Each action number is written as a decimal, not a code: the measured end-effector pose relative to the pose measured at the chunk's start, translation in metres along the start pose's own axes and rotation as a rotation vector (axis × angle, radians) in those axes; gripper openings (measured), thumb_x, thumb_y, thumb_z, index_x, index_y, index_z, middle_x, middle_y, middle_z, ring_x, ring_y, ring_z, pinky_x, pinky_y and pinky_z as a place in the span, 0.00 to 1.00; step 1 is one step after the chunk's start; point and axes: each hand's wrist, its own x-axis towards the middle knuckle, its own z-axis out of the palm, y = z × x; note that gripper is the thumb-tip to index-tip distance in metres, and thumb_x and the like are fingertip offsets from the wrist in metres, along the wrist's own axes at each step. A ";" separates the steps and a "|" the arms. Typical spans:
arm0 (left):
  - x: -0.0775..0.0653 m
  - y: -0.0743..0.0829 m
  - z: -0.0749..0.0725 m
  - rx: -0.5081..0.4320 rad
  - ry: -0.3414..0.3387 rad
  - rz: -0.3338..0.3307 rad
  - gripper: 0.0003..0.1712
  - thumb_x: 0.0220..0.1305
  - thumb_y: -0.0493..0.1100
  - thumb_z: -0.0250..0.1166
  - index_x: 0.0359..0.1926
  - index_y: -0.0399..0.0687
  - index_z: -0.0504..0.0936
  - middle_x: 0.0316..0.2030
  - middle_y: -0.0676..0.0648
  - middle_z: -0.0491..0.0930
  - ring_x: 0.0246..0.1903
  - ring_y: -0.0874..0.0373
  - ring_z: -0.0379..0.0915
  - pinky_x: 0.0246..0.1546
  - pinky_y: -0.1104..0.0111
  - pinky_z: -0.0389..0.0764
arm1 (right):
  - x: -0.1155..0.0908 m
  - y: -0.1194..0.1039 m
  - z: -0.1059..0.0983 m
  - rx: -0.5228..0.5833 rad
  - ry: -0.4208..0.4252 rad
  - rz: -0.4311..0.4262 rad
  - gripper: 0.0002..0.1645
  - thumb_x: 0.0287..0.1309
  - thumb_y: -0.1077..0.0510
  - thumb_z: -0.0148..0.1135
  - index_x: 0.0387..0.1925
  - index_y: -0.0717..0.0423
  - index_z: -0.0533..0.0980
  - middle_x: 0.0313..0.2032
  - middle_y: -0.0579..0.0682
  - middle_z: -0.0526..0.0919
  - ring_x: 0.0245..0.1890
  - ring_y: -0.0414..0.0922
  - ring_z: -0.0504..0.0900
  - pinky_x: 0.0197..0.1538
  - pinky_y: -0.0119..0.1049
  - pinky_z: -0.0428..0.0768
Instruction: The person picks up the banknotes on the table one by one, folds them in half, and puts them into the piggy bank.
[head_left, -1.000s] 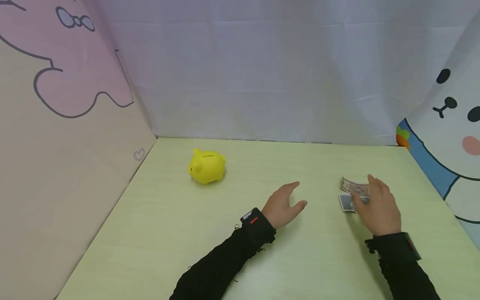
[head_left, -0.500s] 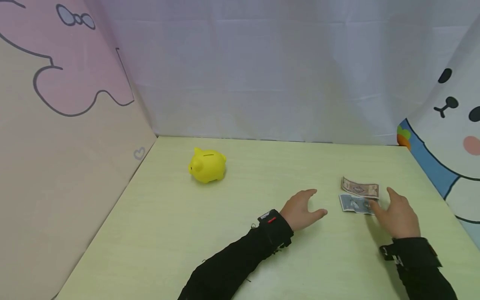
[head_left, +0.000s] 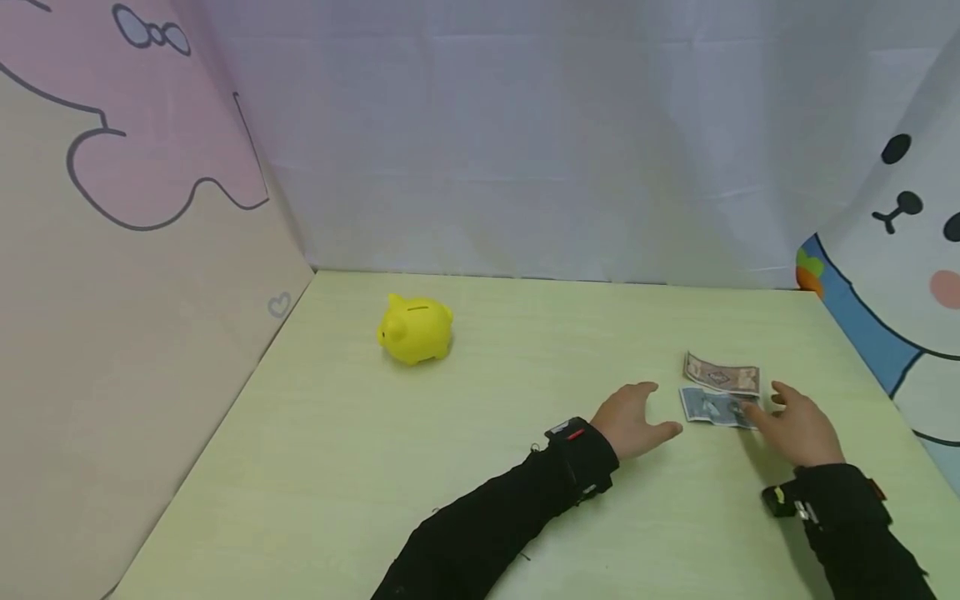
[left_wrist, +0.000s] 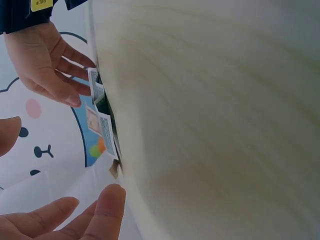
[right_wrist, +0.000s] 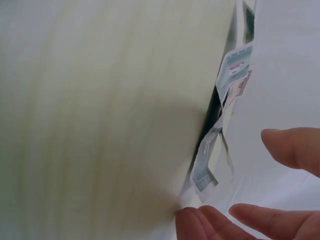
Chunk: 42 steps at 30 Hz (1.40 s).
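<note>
Two banknotes lie on the pale table toward the right in the head view: a brownish banknote [head_left: 722, 377] behind, and a blue-grey banknote [head_left: 708, 406] in front of it. My right hand [head_left: 804, 429] is at their right end, thumb over or beside the blue-grey one's edge; whether it touches cannot be told. In the right wrist view, its thumb [right_wrist: 295, 150] and fingers [right_wrist: 215, 225] stand apart, the crinkled blue-grey banknote [right_wrist: 205, 165] beyond them. My left hand [head_left: 633, 421] is left of the banknotes, apart from them, thumb and fingers spread with nothing held.
A yellow piggy bank [head_left: 416, 331] with a slot on top stands at the back left of the table [head_left: 315, 467]. A white curtain [head_left: 487, 150] closes off the back. Printed cloth panels stand along the left and right sides.
The left hand has moved right toward the banknotes. The right hand has drawn back to the right, uncovering them, and its fingers have bent a little. The piggy bank has stayed in place.
</note>
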 end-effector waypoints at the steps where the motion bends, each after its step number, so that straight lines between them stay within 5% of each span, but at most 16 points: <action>1: 0.002 0.001 0.001 0.003 -0.001 -0.006 0.36 0.63 0.59 0.65 0.68 0.52 0.69 0.64 0.54 0.74 0.64 0.64 0.69 0.61 0.77 0.70 | 0.000 0.000 -0.001 0.004 -0.006 0.007 0.47 0.72 0.44 0.47 0.67 0.84 0.48 0.59 0.84 0.62 0.54 0.76 0.69 0.48 0.64 0.75; 21: 0.018 0.013 0.013 0.019 -0.014 -0.097 0.32 0.61 0.58 0.65 0.64 0.53 0.74 0.56 0.55 0.81 0.56 0.64 0.75 0.51 0.79 0.74 | 0.011 0.002 -0.002 0.056 -0.054 0.109 0.35 0.66 0.58 0.53 0.62 0.83 0.60 0.47 0.78 0.73 0.37 0.61 0.76 0.32 0.42 0.78; 42: 0.020 0.010 0.013 -0.061 -0.051 -0.103 0.31 0.63 0.55 0.65 0.65 0.51 0.74 0.56 0.55 0.80 0.55 0.65 0.76 0.49 0.80 0.74 | 0.000 -0.005 -0.009 0.087 -0.081 0.046 0.26 0.67 0.59 0.52 0.54 0.80 0.69 0.40 0.71 0.80 0.34 0.52 0.78 0.30 0.34 0.74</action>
